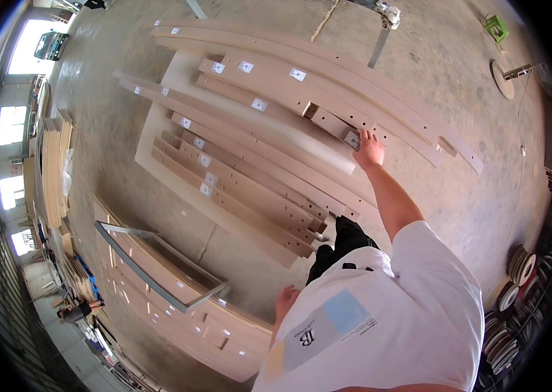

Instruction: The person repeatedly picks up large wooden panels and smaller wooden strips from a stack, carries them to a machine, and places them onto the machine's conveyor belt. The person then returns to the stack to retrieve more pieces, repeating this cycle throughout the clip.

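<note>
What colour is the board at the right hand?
The board is light brown; see the head view.

White short-sleeved T-shirt, blue, grey and yellow block print, black trousers

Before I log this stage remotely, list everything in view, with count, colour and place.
Panels: many, tan, centre
Labels: several, white, on panels
Lower panels: several, tan, lower left
Frame: one, grey, over the lower panels
Boards: stacked, uncounted, tan, far left
Windows: several, bright white, left wall
Vehicle: one, dark, upper left
Co-worker: one, dark clothing, lower left
Stool: one, green, upper right
Disc: one, tan, upper right
Rolls: many, mixed colours, lower right
Floor: one, grey, throughout
Shirt: one, white, lower centre
Right hand: one, bare, at a centre panel's end
Left hand: one, bare, beside the shirt
</note>
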`<state>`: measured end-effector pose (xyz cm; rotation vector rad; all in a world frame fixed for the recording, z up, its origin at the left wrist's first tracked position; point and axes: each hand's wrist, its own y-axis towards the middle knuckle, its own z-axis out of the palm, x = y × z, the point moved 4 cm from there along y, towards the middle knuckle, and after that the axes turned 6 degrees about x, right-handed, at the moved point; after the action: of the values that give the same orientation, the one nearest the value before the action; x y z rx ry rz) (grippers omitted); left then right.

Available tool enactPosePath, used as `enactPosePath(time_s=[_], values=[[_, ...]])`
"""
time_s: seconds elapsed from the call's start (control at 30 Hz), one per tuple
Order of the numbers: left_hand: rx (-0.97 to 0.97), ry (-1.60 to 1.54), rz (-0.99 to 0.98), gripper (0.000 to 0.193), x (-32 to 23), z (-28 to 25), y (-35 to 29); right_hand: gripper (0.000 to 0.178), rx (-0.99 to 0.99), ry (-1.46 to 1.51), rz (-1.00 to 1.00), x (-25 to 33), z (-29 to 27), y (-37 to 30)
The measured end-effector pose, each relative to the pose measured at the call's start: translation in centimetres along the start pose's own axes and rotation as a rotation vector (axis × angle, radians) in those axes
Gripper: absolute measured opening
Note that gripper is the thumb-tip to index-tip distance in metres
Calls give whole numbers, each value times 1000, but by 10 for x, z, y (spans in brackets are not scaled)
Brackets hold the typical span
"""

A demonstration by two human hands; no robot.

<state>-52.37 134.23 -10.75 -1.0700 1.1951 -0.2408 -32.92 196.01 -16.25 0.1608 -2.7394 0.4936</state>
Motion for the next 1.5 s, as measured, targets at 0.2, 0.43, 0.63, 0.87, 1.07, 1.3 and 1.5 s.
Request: enactPosePath(time_s=[0.2,0.43,0.63,0.87,1.07,1.3,1.5], values=[[-7,82,-11,43,27,-27,-6,66,-52,-100,10,11,-6,4],[127,135,-107,43,68,-47,8,69,-106,-182,-26,13,-19,6],[83,536,-46,45,-12,9,-10,63,-99,-216,-52,15,-8,26],[-2,252,-83,46,-10,21,-18,68,-73,-224,-40,25,-13,38],[-62,333,-108,50,-7,20,-20,91,-70,-213,-17,21,-26,16],[-268,106,-130,46,21,28,-55,63,-329,66,-353,13,-27,-79],[-373,-140,-37,42,88,25,-82,27,162,373,-744,92,40,-158]])
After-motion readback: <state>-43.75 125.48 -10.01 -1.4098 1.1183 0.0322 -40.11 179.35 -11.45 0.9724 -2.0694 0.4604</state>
